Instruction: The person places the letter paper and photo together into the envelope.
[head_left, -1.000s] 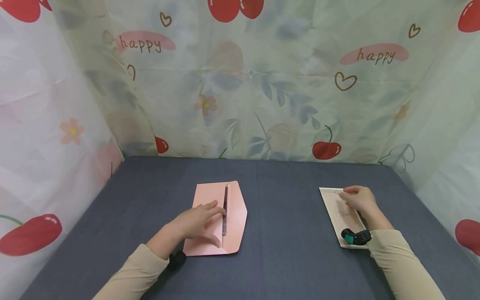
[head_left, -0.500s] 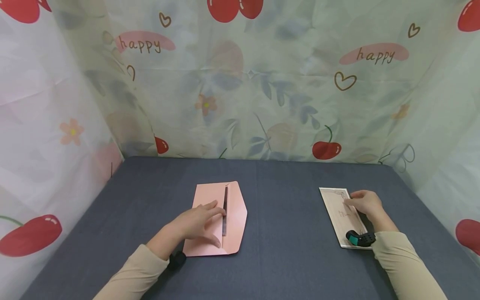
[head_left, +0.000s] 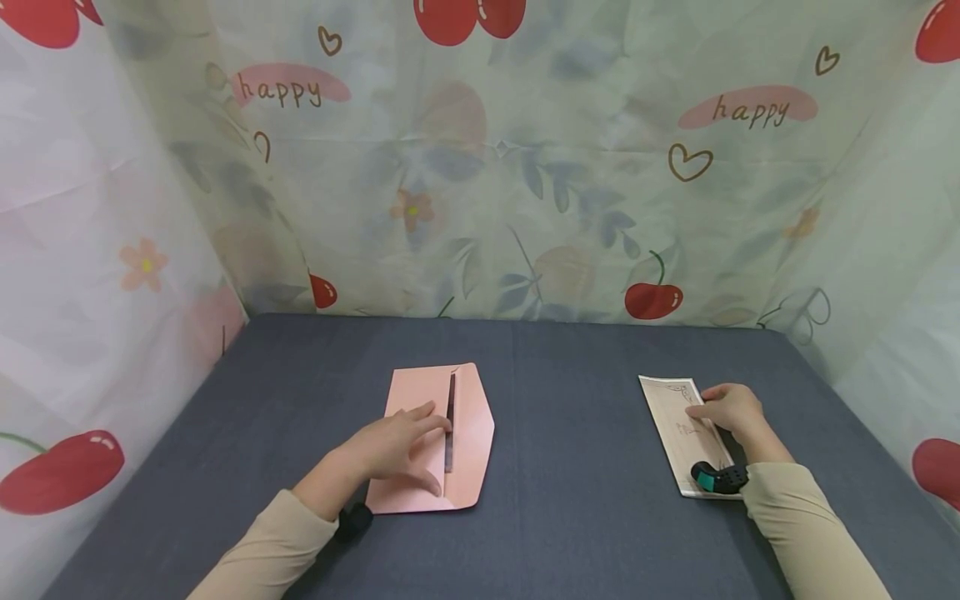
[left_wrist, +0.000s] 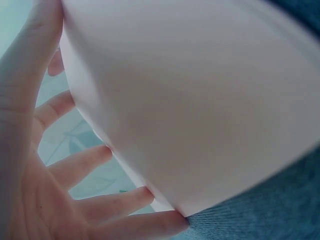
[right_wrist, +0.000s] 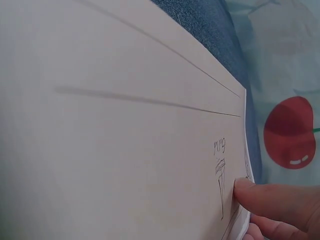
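A pink envelope (head_left: pixel 474 433) lies at centre-left of the head view, its pointed flap unfolded to the right and a dark slit at its mouth. My left hand (head_left: pixel 393 440) rests on it with spread fingers; in the left wrist view the fingertips (left_wrist: pixel 102 152) touch the envelope's edge (left_wrist: pixel 200 110). At the right is a cream card (head_left: pixel 672 421) with thin line drawings. My right hand (head_left: pixel 735 412) pinches its right edge: in the right wrist view the thumb (right_wrist: pixel 275 200) lies on the card's face (right_wrist: pixel 125 150) and fingers are partly hidden behind it.
A dark grey cloth (head_left: pixel 570 467) covers the table. Behind it hangs a patterned curtain (head_left: pixel 480 208) with cherries and the word "happy", continuing along both sides. Black bands are on both wrists, the right one (head_left: pixel 718 477) with a green part.
The right hand has shifted from over the card's upper face to its right edge and now pinches it, uncovering the drawings. My left hand and the envelope have stayed put.
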